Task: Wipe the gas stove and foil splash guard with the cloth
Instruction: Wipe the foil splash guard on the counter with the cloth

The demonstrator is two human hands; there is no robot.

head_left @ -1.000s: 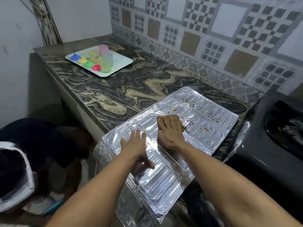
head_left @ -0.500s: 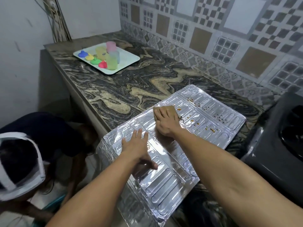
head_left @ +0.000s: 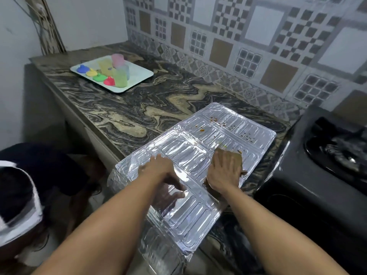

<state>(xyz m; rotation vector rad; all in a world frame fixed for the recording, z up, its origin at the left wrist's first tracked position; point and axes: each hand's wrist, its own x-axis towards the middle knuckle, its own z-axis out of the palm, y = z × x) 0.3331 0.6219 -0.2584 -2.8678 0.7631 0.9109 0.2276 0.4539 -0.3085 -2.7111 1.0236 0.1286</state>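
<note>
**Foil guard hangs off the edge while the wipe is under way**

Marbled stone makes up the surface [head_left: 127, 108], backed by patterned wall tiles across the top of the frame. At centre, the foil splash guard [head_left: 198, 155] lies flat on it, its lower part jutting past the front edge and folding down. The left hand [head_left: 158, 169] rests flat with fingers spread on the foil. The right hand [head_left: 224, 171] presses flat on the brown cloth [head_left: 236, 157], fingers straight, near the guard's right edge. Orange-brown specks [head_left: 228, 126] remain further up.

Risks, as I judge them: hard strokes could crease or tear the thin foil, and the overhanging part could slide off if the steadying hand lifts. Crumbs may get pushed onto the surface.

Most of the cloth is hidden under the hand. The gas stove [head_left: 327, 165] at right is cut off by the frame. A tray of coloured cups [head_left: 113, 74] sits upper left; a crouching person at lower left is only partly visible.
</note>
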